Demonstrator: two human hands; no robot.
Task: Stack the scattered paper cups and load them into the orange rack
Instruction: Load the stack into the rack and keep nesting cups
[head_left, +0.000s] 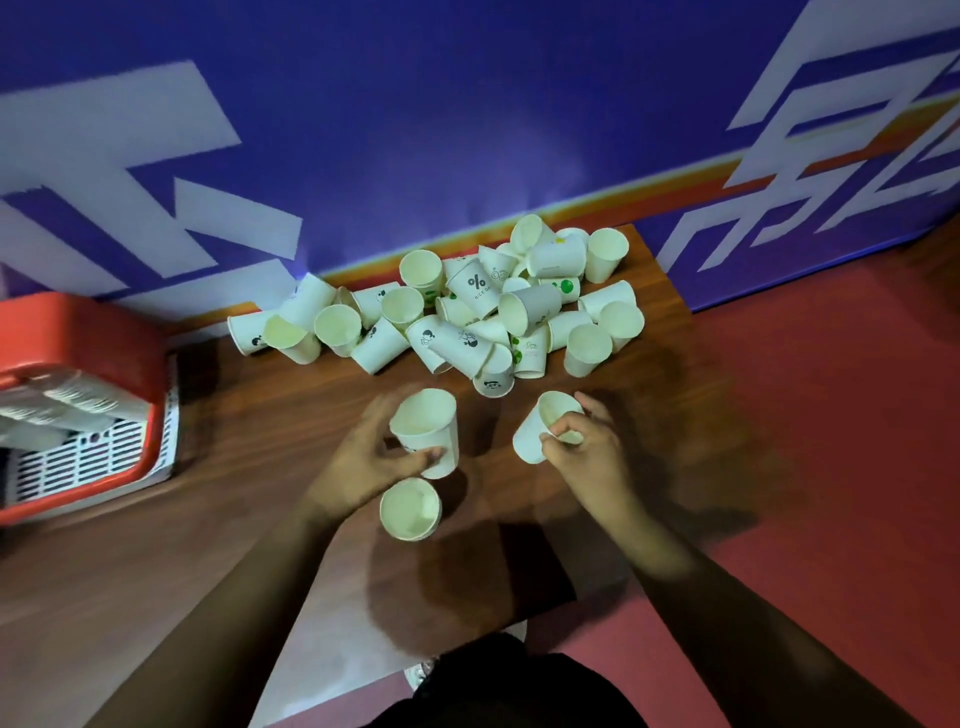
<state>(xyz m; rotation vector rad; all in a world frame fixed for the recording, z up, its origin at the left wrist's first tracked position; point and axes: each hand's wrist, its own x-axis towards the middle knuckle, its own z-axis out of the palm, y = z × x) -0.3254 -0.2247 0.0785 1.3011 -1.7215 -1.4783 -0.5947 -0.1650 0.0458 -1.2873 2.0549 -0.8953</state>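
Note:
Many white paper cups (467, 306) lie in a loose heap at the back of the wooden table (260, 493). My left hand (363, 462) grips an upright cup (428, 428) by its side, thumb across the front. Just below that hand another cup (410, 509) stands alone on the table. My right hand (582, 447) pinches the rim of a tilted cup (540, 426), its mouth facing up and to the right. The orange rack (78, 364) sits at the left edge, with stacked cups (67, 405) lying in it.
A blue wall banner (415, 130) with white shapes rises directly behind the heap. Red floor (831, 467) lies beyond the table's right edge. A white slotted panel (104, 457) forms the rack's front. My dark clothing shows at the bottom.

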